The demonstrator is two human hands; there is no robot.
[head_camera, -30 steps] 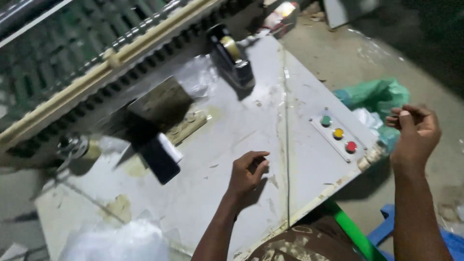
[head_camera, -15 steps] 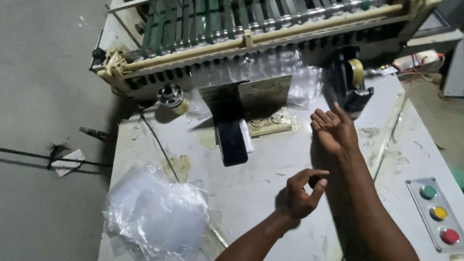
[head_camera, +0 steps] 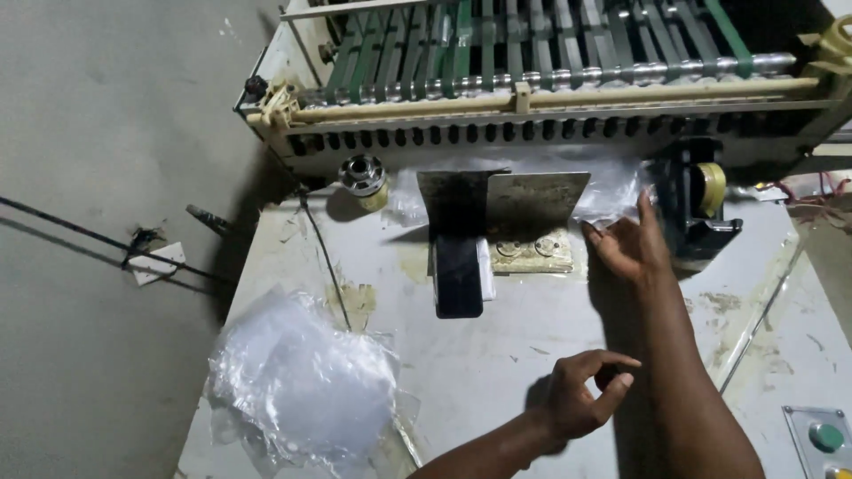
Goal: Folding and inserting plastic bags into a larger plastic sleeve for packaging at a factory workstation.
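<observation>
My right hand (head_camera: 626, 244) reaches forward with its fingers stretched out, the fingertips at the edge of clear plastic film (head_camera: 612, 195) lying at the outlet of the machine (head_camera: 532, 115). It lies between a grey metal plate (head_camera: 510, 202) and a black tape dispenser (head_camera: 701, 204). My left hand (head_camera: 581, 390) hovers lower over the white table (head_camera: 497, 355), fingers loosely curled with thumb and forefinger apart, holding nothing. A dark phone (head_camera: 459, 277) lies in front of the metal plate.
A heap of clear plastic bags (head_camera: 302, 381) sits on the table's near left corner. Green belts and rollers (head_camera: 550, 49) run across the machine top. A small metal cylinder (head_camera: 362, 175) stands at the left. A panel with a green button (head_camera: 827, 436) is at bottom right.
My view has tilted down and closer to the machine. My right hand moved forward from mid-table to the plastic film at the outlet. My left hand stayed low with curled fingers.
</observation>
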